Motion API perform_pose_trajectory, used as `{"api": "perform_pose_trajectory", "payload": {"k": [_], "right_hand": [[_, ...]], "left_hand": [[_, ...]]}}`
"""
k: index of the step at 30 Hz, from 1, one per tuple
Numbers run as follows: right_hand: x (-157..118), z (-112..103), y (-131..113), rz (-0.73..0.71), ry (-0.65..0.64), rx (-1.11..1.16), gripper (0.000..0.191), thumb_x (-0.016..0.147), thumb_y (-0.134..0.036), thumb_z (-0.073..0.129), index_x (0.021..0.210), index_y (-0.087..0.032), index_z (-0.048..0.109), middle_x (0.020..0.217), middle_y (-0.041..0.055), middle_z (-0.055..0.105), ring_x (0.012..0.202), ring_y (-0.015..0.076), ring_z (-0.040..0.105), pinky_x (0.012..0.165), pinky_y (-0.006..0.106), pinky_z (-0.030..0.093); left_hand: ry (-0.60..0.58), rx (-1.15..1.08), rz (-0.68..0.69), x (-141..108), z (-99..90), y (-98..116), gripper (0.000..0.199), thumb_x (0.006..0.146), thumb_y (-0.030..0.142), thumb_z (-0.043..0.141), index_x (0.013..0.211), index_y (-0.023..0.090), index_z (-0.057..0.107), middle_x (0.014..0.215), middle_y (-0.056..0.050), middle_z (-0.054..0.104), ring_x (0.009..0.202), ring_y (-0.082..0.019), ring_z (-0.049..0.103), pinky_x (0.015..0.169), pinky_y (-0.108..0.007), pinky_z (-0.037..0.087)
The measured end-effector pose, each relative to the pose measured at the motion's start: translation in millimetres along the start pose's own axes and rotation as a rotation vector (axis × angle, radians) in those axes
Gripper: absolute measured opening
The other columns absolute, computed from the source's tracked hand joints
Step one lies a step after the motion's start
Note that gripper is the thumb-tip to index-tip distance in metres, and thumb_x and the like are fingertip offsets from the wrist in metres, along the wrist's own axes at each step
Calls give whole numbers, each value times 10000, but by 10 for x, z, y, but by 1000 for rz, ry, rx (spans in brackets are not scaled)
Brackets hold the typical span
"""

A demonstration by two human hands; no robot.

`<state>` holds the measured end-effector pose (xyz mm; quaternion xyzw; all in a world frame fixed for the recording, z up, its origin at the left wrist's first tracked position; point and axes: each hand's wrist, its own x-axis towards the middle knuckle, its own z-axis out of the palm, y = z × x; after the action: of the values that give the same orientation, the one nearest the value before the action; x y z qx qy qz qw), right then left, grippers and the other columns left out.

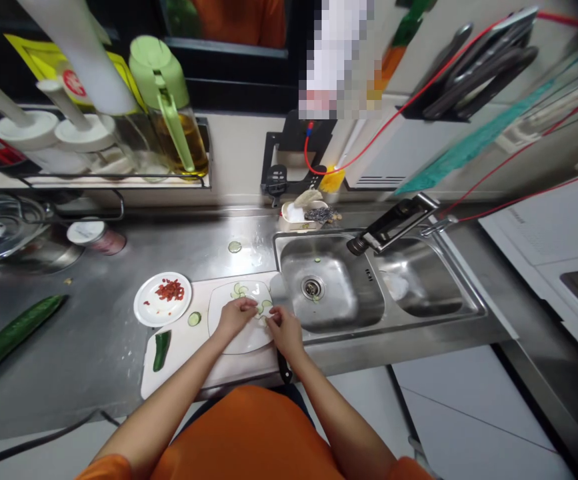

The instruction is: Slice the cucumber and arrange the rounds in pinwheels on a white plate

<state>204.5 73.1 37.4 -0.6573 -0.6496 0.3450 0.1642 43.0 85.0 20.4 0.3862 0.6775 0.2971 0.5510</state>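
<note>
A squarish white plate [241,341] rests on a white cutting board [186,370]. On it lie thin cucumber slices [239,290] with green rims. Over the plate's right part, the fingers of my left hand [237,316] are pinched at a cucumber slice. Close beside it, my right hand [287,331] has its fingertips closed on the edge of a slice, largely covered by the fingers. Under my right hand runs a knife, its black handle [285,370] toward me. A cucumber piece [161,351] and a cucumber end [195,319] sit on the board's left side.
A round white plate [143,308] with chopped red bits overlaps the board's corner. A long cucumber [16,337] lies at far left. A double sink [329,325] is to the right. Behind stand an oil bottle [169,113] and jars on a rack. Another slice [235,247] lies on the counter.
</note>
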Motion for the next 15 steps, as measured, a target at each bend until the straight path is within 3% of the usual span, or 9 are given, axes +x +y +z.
{"api": "perform_pose_trajectory", "payload": {"k": [5,15], "right_hand": [[76,37,-85,83,-15,-133,97,826,-213,554,905,-208,609,736,-7,633,827,168,535,667,238,301],[137,65,-192,137,-67,-318,145,884,-226,482,919,-221,623,834,31,632,955,202,493,710,280,267]], "left_hand": [[66,357,234,100,59,104,145,733,222,591,844,185,678,752,-4,684,712,-136,609,699,-243,449],[64,575,320,213,117,98,157,789,222,548,890,197,665,831,-25,687,777,-161,609,718,-255,429]]}}
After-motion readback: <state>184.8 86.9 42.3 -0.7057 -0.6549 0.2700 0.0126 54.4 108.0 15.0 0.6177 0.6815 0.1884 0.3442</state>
